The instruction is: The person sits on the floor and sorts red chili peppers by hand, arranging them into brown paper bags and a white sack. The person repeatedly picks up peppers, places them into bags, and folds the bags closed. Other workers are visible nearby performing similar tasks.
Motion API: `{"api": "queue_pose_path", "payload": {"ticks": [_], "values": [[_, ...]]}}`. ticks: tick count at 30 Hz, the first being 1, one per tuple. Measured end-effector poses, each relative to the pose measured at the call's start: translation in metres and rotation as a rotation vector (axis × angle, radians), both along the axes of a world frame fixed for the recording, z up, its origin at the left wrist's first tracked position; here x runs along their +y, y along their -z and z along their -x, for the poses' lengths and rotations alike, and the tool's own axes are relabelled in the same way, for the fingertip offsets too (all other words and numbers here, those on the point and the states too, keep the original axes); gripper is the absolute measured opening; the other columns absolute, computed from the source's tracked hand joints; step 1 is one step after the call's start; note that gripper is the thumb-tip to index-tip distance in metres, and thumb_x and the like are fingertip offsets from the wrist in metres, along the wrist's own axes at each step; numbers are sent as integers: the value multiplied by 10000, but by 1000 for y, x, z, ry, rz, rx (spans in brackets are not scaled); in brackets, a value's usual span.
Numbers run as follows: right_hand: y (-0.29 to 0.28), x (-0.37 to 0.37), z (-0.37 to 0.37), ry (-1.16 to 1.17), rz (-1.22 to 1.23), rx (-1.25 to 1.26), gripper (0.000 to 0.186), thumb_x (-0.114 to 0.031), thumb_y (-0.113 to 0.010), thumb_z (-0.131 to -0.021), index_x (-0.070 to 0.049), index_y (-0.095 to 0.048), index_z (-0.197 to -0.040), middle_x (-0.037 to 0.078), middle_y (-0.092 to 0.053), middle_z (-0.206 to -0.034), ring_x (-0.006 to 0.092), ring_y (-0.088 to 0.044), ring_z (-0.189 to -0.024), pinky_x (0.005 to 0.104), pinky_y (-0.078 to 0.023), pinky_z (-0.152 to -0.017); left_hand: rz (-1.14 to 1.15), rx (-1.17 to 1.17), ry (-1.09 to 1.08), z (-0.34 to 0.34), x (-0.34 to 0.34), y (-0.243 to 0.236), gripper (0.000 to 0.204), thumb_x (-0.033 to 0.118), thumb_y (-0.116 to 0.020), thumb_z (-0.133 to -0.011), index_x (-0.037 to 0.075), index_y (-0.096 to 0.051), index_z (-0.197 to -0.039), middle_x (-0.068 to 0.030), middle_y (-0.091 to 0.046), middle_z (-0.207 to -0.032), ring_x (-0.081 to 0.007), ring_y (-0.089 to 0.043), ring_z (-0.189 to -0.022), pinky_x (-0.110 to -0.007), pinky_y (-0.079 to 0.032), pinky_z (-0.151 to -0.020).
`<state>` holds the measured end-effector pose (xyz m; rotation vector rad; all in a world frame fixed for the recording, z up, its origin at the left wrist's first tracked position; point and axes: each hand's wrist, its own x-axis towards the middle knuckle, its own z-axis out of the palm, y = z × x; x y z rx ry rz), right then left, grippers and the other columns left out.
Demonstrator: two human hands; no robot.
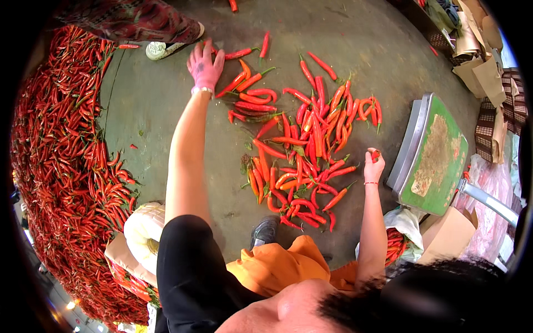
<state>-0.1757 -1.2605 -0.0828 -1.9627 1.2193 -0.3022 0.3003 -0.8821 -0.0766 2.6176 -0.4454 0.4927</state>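
Note:
My left hand, in a pink glove, reaches over the floor at the upper left. Its fingers are apart and point away from me. Close beside them lies a red chili pepper; bits of red also show around the fingertips, though I cannot tell whether the hand touches a pepper. My right hand is closed around a short piece of red chili pepper, held just right of the spread heap. That loose heap of red chili peppers covers the floor between my hands, with several more peppers along its left side.
A large bank of red chili peppers fills the left. A green-topped platform scale stands at right, near a white sack holding peppers and a cardboard box. Another person's shoe is at upper left. Brown crates line the right.

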Motion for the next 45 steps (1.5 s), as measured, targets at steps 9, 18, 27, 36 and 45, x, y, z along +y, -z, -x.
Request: {"api": "queue_pose_path", "payload": {"ticks": [9,18,27,36,45], "values": [[24,2,-12,167,435,413,260,-292,-592,-881,-111,-619,-1065,193,-681,-872,419,-647,-821,500,-497,-720,199,-119,307,-36,-97,-8,601,327,-695,-815,117,-535,-1355,-231,-489,-1356,-414,-450,-1254,-496,-350,-1067],[8,13,-35,98,436,531,177,-242,-576,-880,-121,-575,-1009,172,-670,-838,418,-641,-790,516,-487,-684,-505,41,71,-135,-118,27,518,500,-537,-872,268,-547,-1334,-102,-450,-1434,-345,-397,-1310,-580,-221,-1075],[4,16,-39,94,435,434,159,-207,-592,-863,-119,-565,-993,167,-668,-843,429,-630,-785,527,-481,-674,-215,114,581,-119,-80,48,496,353,-568,-883,176,-545,-1345,-143,-496,-1392,-354,-445,-1281,-508,-330,-1067],[12,-98,-109,406,48,-318,166,-195,-596,-930,-33,-607,-964,-6,-590,-870,111,-532,-780,294,-453,-715,39,14,686,-50,-202,27,676,507,-580,-869,183,-428,-1443,-159,-379,-1488,-344,-357,-1354,-495,-246,-1119],[-15,-1,-261,-471,440,351,579,-486,-580,-879,-133,-543,-1336,180,-407,-1470,398,-401,-1326,503,-357,-1068,-313,130,886,36,-256,0,572,536,-522,-906,224,-506,-1385,-78,-474,-1446,-316,-367,-1377,-541,-209,-1136]]}}
